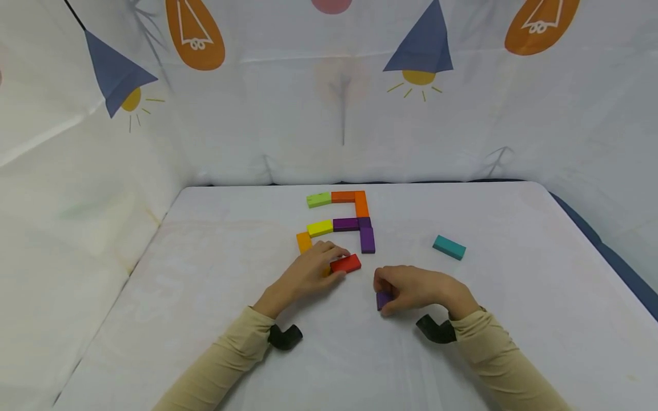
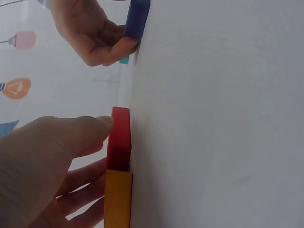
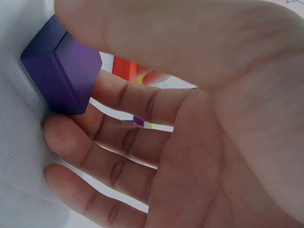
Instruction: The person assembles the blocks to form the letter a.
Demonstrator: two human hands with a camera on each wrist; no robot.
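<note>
My left hand [image 1: 313, 265] has its thumb and fingers on either side of a red block [image 1: 346, 264], pinching it. In the left wrist view the red block [image 2: 119, 137] lies end to end with an orange-yellow block [image 2: 118, 197]. To the right, my right hand [image 1: 418, 286] pinches a purple block [image 1: 383, 299] between thumb and fingers, low over the white tabletop. The right wrist view has this purple block [image 3: 66, 66] close up, its far end partly covered by the thumb. Part of the orange-yellow piece is hidden under the left hand.
Beyond the hands, blocks form a bent line: lime [image 1: 319, 199], red-orange [image 1: 342, 197], orange [image 1: 362, 204], purple [image 1: 367, 240], another purple [image 1: 345, 225], yellow [image 1: 320, 228] and amber [image 1: 304, 242]. A teal block [image 1: 449, 248] lies alone at right. Patterned white cloth hangs behind the table.
</note>
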